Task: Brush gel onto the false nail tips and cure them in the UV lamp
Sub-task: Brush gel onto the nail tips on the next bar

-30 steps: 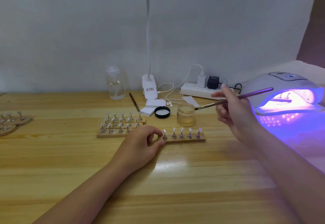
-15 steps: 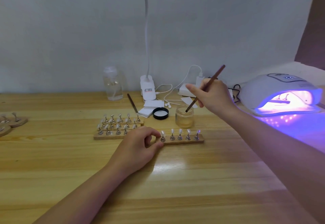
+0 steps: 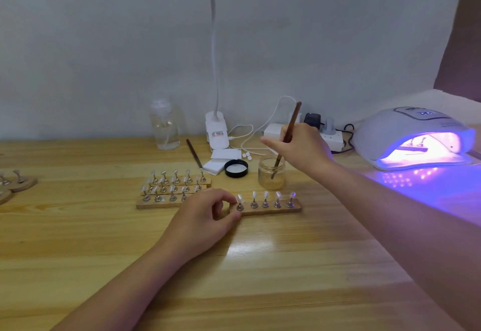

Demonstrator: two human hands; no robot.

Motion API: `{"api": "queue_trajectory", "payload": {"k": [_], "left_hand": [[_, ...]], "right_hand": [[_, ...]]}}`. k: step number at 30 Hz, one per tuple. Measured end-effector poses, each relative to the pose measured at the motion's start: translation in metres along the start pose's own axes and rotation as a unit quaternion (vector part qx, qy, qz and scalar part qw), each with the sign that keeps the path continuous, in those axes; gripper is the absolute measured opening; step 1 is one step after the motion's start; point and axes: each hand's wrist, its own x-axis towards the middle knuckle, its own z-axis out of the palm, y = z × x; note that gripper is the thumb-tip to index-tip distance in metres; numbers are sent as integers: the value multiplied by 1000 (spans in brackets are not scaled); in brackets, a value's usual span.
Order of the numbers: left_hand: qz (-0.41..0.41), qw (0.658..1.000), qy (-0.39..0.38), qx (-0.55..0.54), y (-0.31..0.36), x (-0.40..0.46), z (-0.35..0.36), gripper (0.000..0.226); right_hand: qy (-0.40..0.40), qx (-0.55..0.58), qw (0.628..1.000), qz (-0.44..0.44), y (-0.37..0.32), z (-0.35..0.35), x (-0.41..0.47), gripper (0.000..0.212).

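While my right hand pinches the brown brush with its bristle end down inside the small glass gel jar, my left hand steadies the near wooden strip, thumb and forefinger pinching its left end. That strip lies near the middle of the desk, long axis running left to right, and carries five false nail tips upright on metal stands.

The relation that matters: the strip sits just in front of the jar, toward me, so I judge the loaded brush needs only a short pull back and down to reach a tip. The brush hand is the nearer one to the strip's right end; the left hand occupies the other end and partly crowds the leftmost tip.

Just left of the strip lie more strips of tips, close enough to snag a sleeve. The jar's black lid rests beside the jar, with white pads and a second brush behind. At the desk's right edge the UV lamp glows violet, with what looks like a strip already inside. A clear bottle, the desk lamp base and a power strip line the far edge.
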Motion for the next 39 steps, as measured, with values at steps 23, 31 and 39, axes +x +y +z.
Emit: {"api": "queue_trajectory", "payload": {"k": [23,31,39], "left_hand": [[-98,986,47,-127,13,6,3,19],[-70,990,56,-109,13,3,4,23],[-2,994,92,-58,14,-3,5,17]], "right_hand": [[176,347,913,119,12,-38,-15,45],[54,429,901,26,-20,-33,-74,58],[8,386,921,-47,-11,-5,-107,35]]}}
